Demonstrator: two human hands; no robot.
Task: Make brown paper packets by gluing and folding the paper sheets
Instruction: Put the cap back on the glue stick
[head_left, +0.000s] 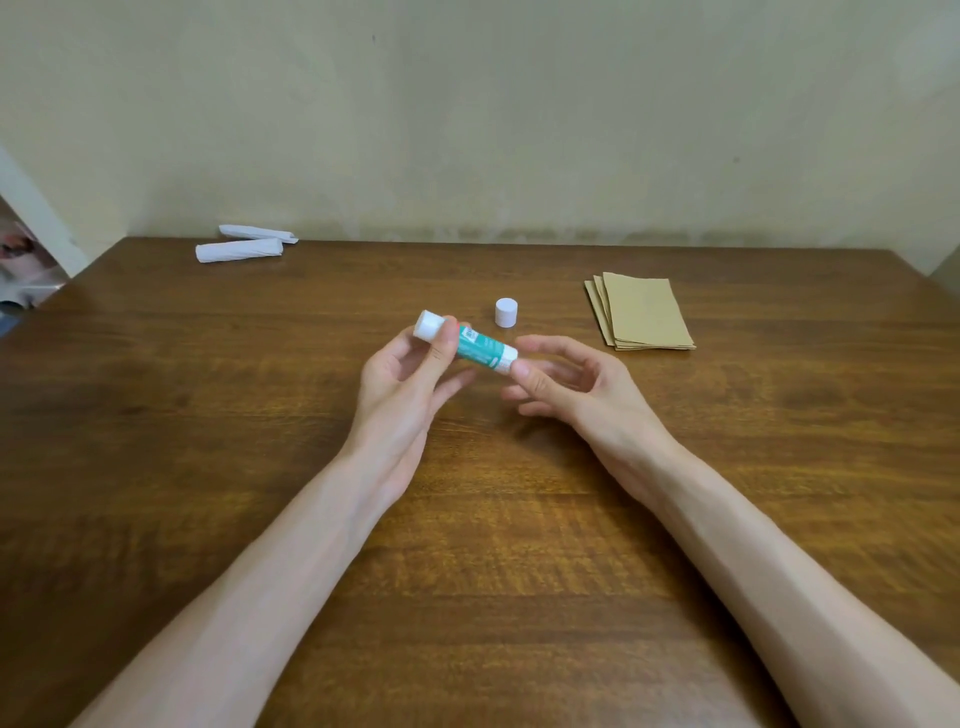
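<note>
Paper sheets (644, 314), brown, lie in a loose fanned stack on the wood surface (208, 415), beyond and to the R of the R hand's fingers, well apart from them. L hand (410, 374) grips a glue stick (478, 345) above the surface: thumb and fingers are curled round the upper part of the teal tube, w/ one white end poking out past the fingers to the far L. Stick is tilted, its other white end pointing down toward the R hand (576, 379). R hand is loosely open, palm turned inward, fingers relaxed and slightly curled, holding nothing. Its thumb tip sits at the stick's lower end; whether it touches cannot be told. White cap (506, 312) stands upright on the surface just beyond the fingers of both hands, between stick and sheets, apart from each. Two rolled white papers (241, 247) lie side by side at the surface's far edge, well beyond and L of the L fingers, by a pale wall (467, 130). Both forearms are bare.
</note>
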